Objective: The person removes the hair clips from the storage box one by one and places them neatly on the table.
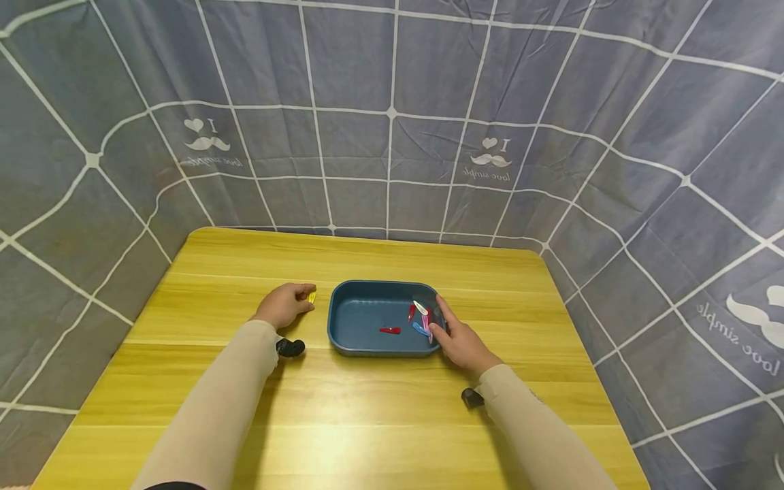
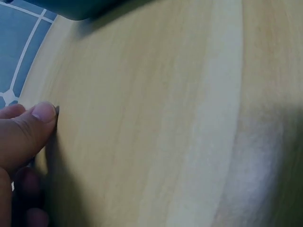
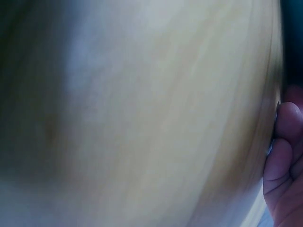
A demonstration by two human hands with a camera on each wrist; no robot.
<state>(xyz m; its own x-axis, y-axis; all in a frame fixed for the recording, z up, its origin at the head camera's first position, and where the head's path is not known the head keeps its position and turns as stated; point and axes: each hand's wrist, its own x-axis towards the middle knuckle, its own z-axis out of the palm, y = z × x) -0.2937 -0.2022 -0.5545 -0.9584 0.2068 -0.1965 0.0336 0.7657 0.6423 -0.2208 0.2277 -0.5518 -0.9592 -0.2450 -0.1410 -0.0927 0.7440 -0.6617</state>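
My left hand (image 1: 284, 305) pinches a small yellow hair clip (image 1: 312, 297) between thumb and fingertips, just left of a dark blue tray (image 1: 361, 352). In the left wrist view its thumb (image 2: 28, 127) shows, with only a dark tip of the clip beyond the nail. My right hand (image 1: 461, 342) grips the tray's right end, thumb over the rim and index finger toward the far corner. Close by the thumb lie a white clip (image 1: 420, 307), a pink clip (image 1: 425, 323), a blue clip (image 1: 419, 329) and red clips. Another red clip (image 1: 390, 331) lies nearer the tray's middle.
Everything stands on a wood-grain table (image 1: 367, 422) with rounded far corners. A grey curtain (image 1: 355, 143) with white grid lines encloses the back and both sides. Black straps or mounts hang under both wrists, and long beige sleeves cover the arms.
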